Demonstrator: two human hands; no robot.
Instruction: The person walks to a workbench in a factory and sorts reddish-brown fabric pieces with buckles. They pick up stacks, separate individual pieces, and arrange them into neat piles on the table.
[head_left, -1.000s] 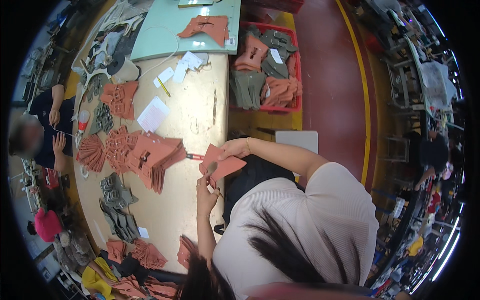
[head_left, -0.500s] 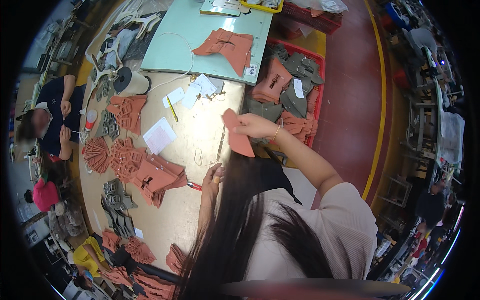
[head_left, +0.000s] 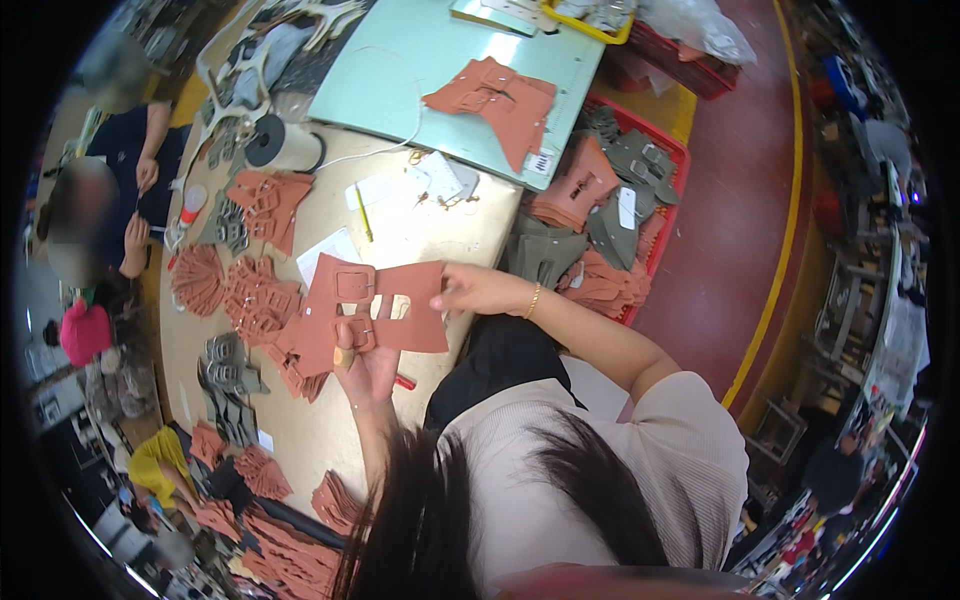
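Observation:
A terracotta leather shoe upper (head_left: 420,325) with two buckled straps and cut-out slots is held up flat above the table. My left hand (head_left: 368,372) grips it from below, thumb over the lower buckle, with a tan wrap around one finger. At the upper's right edge is my right hand (head_left: 480,290), its bent fingers closed on that edge. Just behind the left hand, a small red-handled tool (head_left: 404,382) lies on the table. Stacks of similar terracotta uppers (head_left: 262,300) lie left of the held one, partly covered by it.
A thread spool (head_left: 285,145), a yellow pencil (head_left: 364,213) and paper tags (head_left: 436,178) lie farther back. Another upper (head_left: 497,105) rests on the green board (head_left: 370,95). A red crate (head_left: 668,215) of uppers stands right. A co-worker (head_left: 125,190) sits across the table.
My right hand has brought the upper left and down from the table's right side, and it now lies spread open. My left hand has moved left and taken hold of it.

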